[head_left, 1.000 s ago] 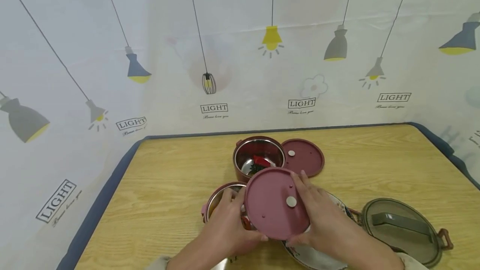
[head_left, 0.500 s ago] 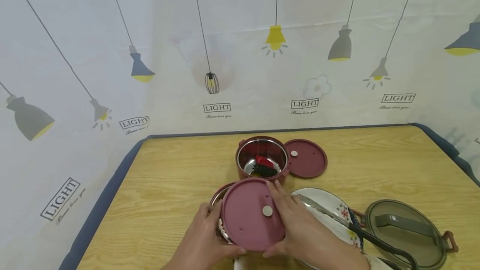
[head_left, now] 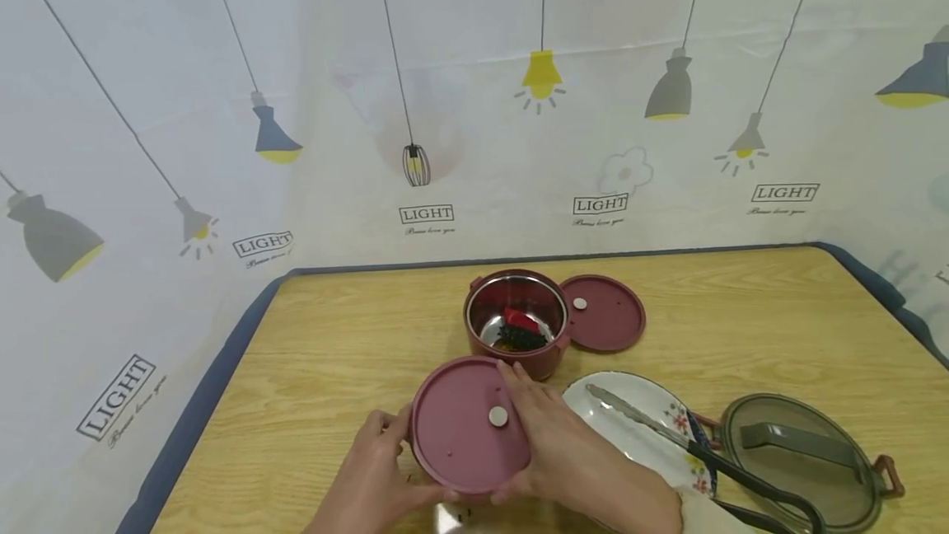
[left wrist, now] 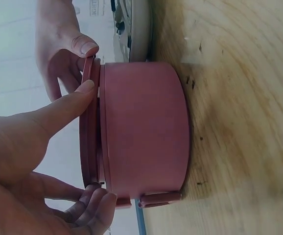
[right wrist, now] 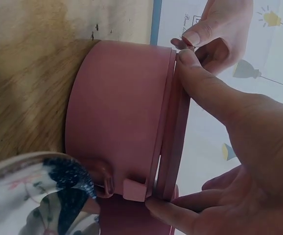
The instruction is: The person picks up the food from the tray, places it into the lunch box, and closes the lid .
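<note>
Head view: your left hand (head_left: pixel 374 468) and right hand (head_left: pixel 571 456) both pinch the rim of the maroon lid (head_left: pixel 469 424), which sits on the maroon container near the front edge of the wooden table (head_left: pixel 334 369).
Behind it: an open steel-lined container (head_left: pixel 516 321) with food, and a second lid (head_left: pixel 606 312) lying flat beside it.
At your right: a floral plate (head_left: pixel 638 427) with tongs (head_left: pixel 697 456), touching or just beside the lidded container; a grey lid (head_left: pixel 804 456) farther right.
Left wrist view: thumb (left wrist: pixel 65 110) and curled fingers (left wrist: pixel 95 203) clamp the lid edge; the lid (left wrist: pixel 89 122) stands slightly proud of the container body (left wrist: pixel 144 127), with a narrow seam showing.
Right wrist view: thumb (right wrist: pixel 200 81) and fingers (right wrist: pixel 171 213) pinch the lid rim above the container (right wrist: pixel 117 115); the latch tab (right wrist: pixel 134 190) looks unseated.
Risk: uneven pressure may cock the lid, leaving it unsealed.
Risk: sliding the container may knock the plate.
</note>
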`<state>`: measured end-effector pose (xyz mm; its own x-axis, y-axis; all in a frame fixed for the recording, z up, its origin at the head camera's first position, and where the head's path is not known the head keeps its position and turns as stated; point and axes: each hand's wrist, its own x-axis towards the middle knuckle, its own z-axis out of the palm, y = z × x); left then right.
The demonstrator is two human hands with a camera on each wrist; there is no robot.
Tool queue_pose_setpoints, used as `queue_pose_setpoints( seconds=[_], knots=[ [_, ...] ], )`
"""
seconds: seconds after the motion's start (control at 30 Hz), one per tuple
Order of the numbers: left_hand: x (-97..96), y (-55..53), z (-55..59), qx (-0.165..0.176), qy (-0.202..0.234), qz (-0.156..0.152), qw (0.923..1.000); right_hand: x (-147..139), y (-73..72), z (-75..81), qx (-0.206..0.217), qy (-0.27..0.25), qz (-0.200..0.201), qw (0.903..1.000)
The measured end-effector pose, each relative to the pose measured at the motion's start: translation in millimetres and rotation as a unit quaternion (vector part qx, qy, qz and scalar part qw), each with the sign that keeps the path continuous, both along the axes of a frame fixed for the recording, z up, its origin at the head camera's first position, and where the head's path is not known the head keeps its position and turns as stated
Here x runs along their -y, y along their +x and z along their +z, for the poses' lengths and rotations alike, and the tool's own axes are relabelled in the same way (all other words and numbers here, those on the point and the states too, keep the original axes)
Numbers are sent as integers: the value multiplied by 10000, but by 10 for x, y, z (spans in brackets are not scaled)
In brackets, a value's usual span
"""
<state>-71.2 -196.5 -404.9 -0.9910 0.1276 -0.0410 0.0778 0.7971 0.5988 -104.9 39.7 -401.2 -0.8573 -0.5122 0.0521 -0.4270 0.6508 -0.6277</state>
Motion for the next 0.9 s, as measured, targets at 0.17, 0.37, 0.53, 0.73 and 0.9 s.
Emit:
queue_pose_setpoints(
  seconds=[0.17,0.37,0.53,0.73,0.9],
  knots=[
    [34,-25,-12,7,28,133,9999,34,-20,-4,-114,-6,63,9999],
    [58,-57,-37,130,-13,164,9998,50,-36,-34,27,73,185,9998],
    [62,-60,-18,64,-272,108,9996,58,-46,-35,61,183,217,9996],
    [61,-159,128,339,-550,56,9979,93,-55,-8,-20,381,123,9992],
    [89,-335,144,549,-143,-630,9964,158,-57,6,117,456,-42,9989]
  ],
)
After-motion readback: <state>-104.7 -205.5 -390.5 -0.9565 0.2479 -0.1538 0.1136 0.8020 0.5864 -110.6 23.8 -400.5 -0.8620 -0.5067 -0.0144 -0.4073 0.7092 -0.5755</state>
